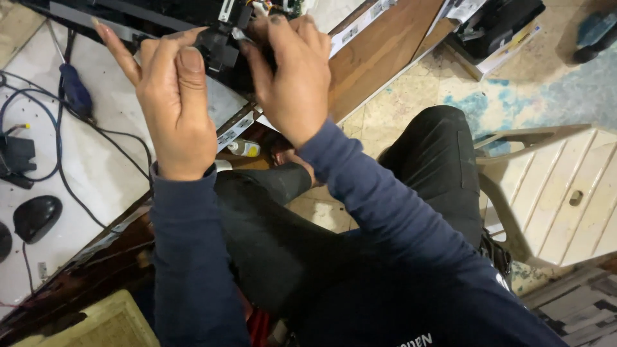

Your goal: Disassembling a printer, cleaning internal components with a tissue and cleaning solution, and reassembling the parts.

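Black angular plastic part (218, 48), left hand (170, 106), right hand (292, 77)

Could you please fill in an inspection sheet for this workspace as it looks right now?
Surface: white worktop with wooden edge.
Job's things: black plastic device part, held at the worktop's edge.
Clutter: blue-handled screwdriver; black computer mouse; small white bottle with yellow cap.
Hands: left hand and right hand both grip the part.
Cables: black cables trail across the worktop.
Surroundings: beige plastic chair; tiled floor.
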